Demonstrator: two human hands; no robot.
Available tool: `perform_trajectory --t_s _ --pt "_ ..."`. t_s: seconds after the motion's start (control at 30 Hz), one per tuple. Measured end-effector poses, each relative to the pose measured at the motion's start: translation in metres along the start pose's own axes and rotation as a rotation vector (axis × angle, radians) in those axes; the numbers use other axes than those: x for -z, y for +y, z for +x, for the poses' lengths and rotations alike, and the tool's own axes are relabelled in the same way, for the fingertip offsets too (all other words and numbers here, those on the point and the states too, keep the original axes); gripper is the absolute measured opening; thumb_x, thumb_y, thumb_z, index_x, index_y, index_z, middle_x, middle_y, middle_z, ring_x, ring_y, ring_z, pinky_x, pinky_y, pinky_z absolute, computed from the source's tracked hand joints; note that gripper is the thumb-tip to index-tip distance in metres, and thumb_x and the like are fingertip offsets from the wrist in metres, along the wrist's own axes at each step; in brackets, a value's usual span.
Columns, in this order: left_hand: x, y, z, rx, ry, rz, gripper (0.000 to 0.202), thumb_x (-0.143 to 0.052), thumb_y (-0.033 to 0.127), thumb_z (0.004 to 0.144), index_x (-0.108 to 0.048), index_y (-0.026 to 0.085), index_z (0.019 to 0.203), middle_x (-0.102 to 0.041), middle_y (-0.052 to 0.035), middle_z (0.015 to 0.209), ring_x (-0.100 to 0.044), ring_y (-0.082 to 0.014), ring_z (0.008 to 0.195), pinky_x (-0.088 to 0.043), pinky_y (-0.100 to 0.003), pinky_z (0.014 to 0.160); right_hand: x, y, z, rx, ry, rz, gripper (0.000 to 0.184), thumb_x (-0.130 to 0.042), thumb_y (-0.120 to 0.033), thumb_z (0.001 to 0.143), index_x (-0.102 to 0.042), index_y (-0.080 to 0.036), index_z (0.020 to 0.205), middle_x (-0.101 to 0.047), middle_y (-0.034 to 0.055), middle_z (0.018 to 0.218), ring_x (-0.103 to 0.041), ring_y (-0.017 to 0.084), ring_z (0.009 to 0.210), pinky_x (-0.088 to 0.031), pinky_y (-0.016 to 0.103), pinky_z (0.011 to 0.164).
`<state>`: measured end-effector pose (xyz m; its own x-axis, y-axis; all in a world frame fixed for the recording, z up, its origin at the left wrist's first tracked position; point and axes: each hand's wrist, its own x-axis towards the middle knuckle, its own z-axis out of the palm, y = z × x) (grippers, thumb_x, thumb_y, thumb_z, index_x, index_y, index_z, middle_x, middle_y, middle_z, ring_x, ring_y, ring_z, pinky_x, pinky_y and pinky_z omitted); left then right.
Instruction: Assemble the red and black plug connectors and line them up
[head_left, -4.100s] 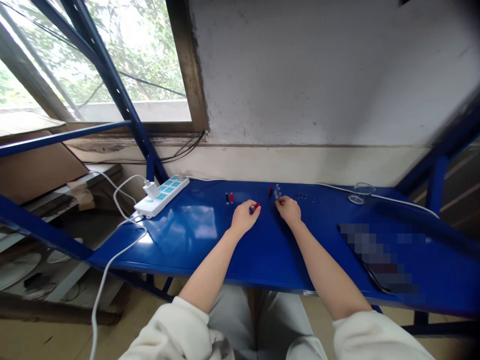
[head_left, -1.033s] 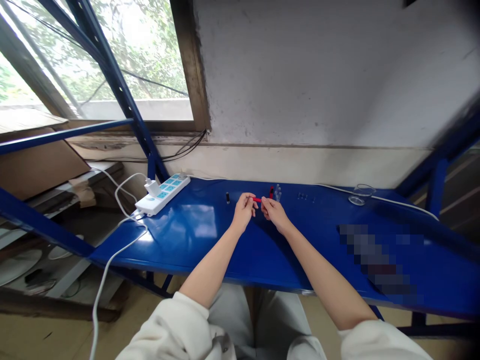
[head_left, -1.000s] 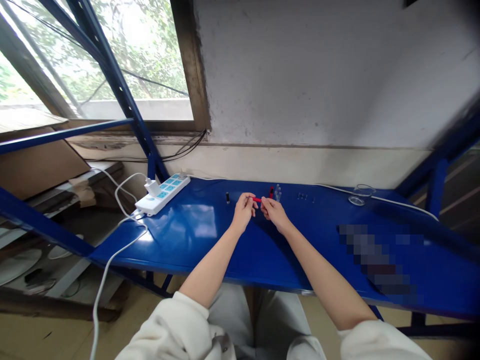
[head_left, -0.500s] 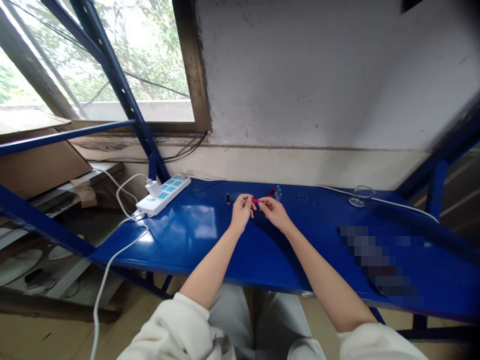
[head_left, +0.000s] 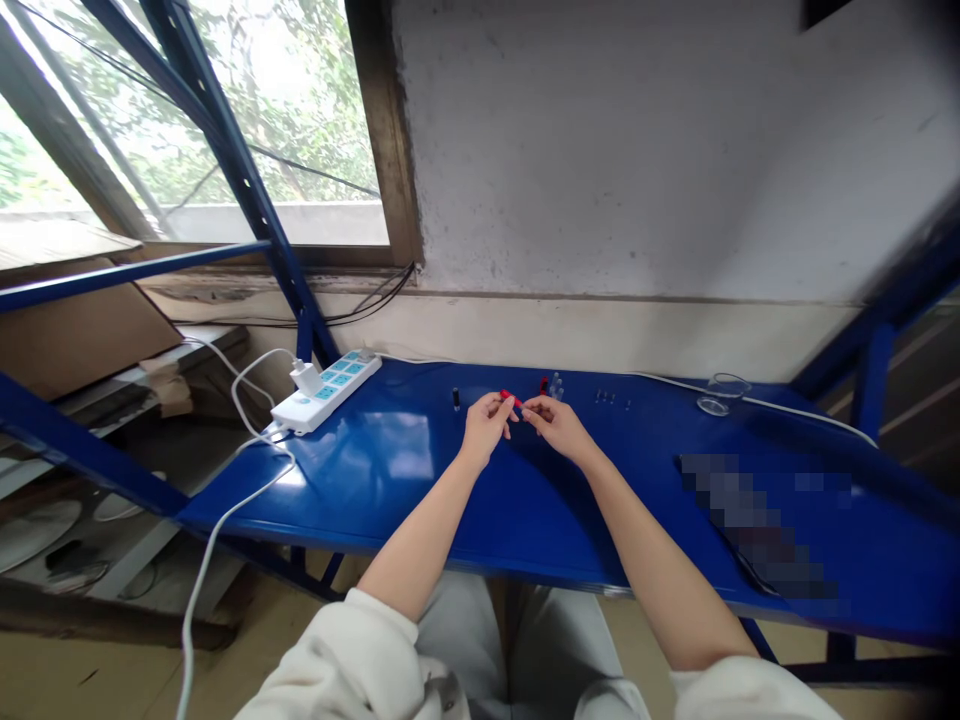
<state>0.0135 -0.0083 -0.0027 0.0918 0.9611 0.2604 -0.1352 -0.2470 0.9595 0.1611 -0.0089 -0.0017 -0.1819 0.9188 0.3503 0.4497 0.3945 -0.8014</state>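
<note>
Above the blue table (head_left: 517, 520), my left hand (head_left: 486, 425) pinches a small red tube-shaped piece (head_left: 508, 396) between thumb and fingers. My right hand (head_left: 556, 425) has its fingertips closed at the piece's right end, so both hands grip it. Its exact kind is too small to make out. Just behind my right hand stand another red piece (head_left: 544, 384) and several clear little tubes (head_left: 556, 384). To the left of my left hand, a small black cylinder with a clear lower part (head_left: 456, 398) stands upright.
A white power strip (head_left: 326, 393) with a plugged-in adapter lies at the table's left, its cable hanging over the edge. Several tiny clear parts (head_left: 611, 399) sit right of centre. Farther right are a clear glass cup (head_left: 722, 394) and a blurred-out dark object (head_left: 757, 525).
The red piece has tilted, its left end now higher and its right end lower. My right hand has shifted slightly right and down; the left has barely moved.
</note>
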Motion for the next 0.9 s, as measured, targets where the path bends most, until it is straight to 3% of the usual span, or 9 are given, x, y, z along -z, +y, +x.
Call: perform_trajectory --t_s 0.13,0.23,0.37,0.73,0.9 --pt "0.001 -0.001 0.001 -0.026 0.121 0.071 0.033 -0.053 0.046 0.074 -0.054 0.013 0.08 -0.055 0.0006 0.061 -0.041 -0.0034 0.039 -0.032 -0.017 0.04 0.015 0.008 -0.004 -0.007 -0.016 -0.324 0.015 -0.057 -0.029 0.071 -0.063 -0.018 0.079 -0.059 0.0035 0.078 -0.052 0.012 0.065 -0.041 0.025 0.063" --pt "0.002 -0.003 0.001 -0.034 0.135 0.139 0.031 -0.056 0.044 0.072 -0.058 0.014 0.08 -0.057 -0.001 0.065 -0.045 -0.0054 0.046 -0.037 -0.019 0.045 0.028 0.016 -0.007 -0.168 0.007 -0.437 0.013 -0.055 -0.025 0.073 -0.062 -0.019 0.08 -0.06 0.0021 0.07 -0.054 0.013 0.063 -0.038 0.023 0.059" --pt "0.001 -0.008 0.0 -0.054 0.111 0.258 0.03 -0.059 0.042 0.069 -0.062 0.014 0.078 -0.057 -0.0018 0.066 -0.046 -0.0078 0.054 -0.039 -0.02 0.052 0.037 0.025 -0.008 -0.339 0.115 -0.523 0.013 -0.055 -0.025 0.073 -0.062 -0.018 0.082 -0.064 0.0046 0.075 -0.057 0.014 0.068 -0.036 0.022 0.056" --pt "-0.021 -0.022 0.005 -0.147 -0.044 0.575 0.019 -0.059 0.031 0.069 -0.066 0.016 0.076 -0.062 -0.0026 0.069 -0.05 -0.0107 0.058 -0.041 -0.023 0.058 0.024 0.028 -0.008 -0.416 0.153 -0.578 0.019 -0.054 -0.035 0.076 -0.064 -0.02 0.08 -0.066 0.0049 0.076 -0.06 0.018 0.072 -0.035 0.024 0.053" --pt "-0.03 -0.027 0.022 -0.11 -0.006 0.692 0.014 -0.06 0.028 0.068 -0.067 0.016 0.072 -0.064 -0.0034 0.068 -0.054 -0.0134 0.06 -0.041 -0.024 0.058 0.022 0.031 -0.009 -0.399 0.159 -0.601 0.021 -0.053 -0.038 0.076 -0.066 -0.021 0.08 -0.066 0.0042 0.075 -0.061 0.018 0.072 -0.036 0.023 0.053"
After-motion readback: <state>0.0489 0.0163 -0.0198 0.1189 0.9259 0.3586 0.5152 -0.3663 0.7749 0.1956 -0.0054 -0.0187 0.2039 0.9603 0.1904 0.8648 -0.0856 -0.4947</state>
